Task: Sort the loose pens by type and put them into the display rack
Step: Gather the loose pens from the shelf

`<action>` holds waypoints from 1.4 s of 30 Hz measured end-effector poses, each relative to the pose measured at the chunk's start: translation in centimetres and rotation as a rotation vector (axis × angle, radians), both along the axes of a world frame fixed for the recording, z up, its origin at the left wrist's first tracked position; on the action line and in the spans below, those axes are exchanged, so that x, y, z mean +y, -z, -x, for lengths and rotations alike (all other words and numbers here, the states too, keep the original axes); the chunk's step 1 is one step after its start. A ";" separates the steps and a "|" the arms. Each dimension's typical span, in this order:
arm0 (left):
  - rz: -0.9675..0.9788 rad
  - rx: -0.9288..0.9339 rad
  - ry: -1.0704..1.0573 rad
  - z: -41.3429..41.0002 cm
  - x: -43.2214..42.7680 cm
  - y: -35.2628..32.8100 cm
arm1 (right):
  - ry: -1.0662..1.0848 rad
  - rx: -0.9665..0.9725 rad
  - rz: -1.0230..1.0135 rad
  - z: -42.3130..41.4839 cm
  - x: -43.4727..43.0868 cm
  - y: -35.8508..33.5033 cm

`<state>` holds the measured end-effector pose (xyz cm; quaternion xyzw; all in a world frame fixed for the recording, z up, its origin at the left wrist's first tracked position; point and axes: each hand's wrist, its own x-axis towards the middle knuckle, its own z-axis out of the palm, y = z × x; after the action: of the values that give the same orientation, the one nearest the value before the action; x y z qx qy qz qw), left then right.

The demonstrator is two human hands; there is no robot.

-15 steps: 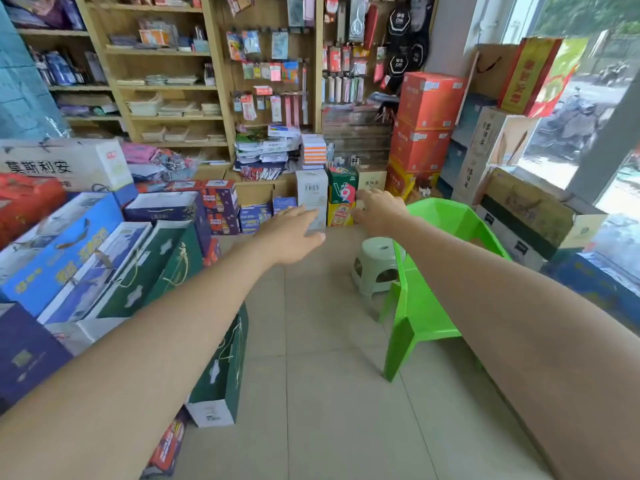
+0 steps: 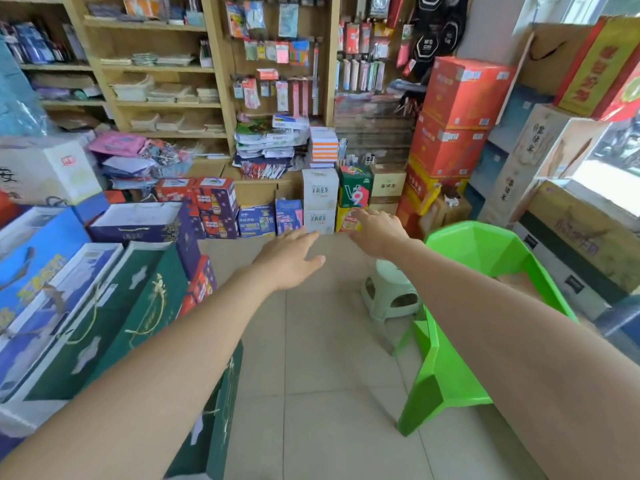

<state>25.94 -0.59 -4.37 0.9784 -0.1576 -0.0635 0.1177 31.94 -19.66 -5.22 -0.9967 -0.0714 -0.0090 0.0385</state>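
Shelves (image 2: pixel 166 105) hold stacked paper packs (image 2: pixel 131 90); left hand (image 2: pixel 287 261) and right hand (image 2: pixel 377 233) stretch forward empty, fingers loose

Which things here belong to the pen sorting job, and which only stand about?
For the job: left hand and right hand, both open and empty; possibly the pen packets far ahead.
Only standing about: green chair, small stool, gift boxes, red cartons.
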 end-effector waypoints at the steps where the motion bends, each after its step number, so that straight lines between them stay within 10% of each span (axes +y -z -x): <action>1: -0.006 0.003 0.005 -2.1 0.3 0.2 | -0.002 -0.005 0.006 -2.0 0.3 0.1; 42: 0.049 0.083 -0.005 -82.3 14.2 4.2 | -0.072 0.104 -0.008 -82.4 14.5 4.0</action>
<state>108.26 13.63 -8.59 0.9722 -0.1515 -0.0996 0.1485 114.35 -5.19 -9.25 -0.9924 -0.1051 0.0440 0.0462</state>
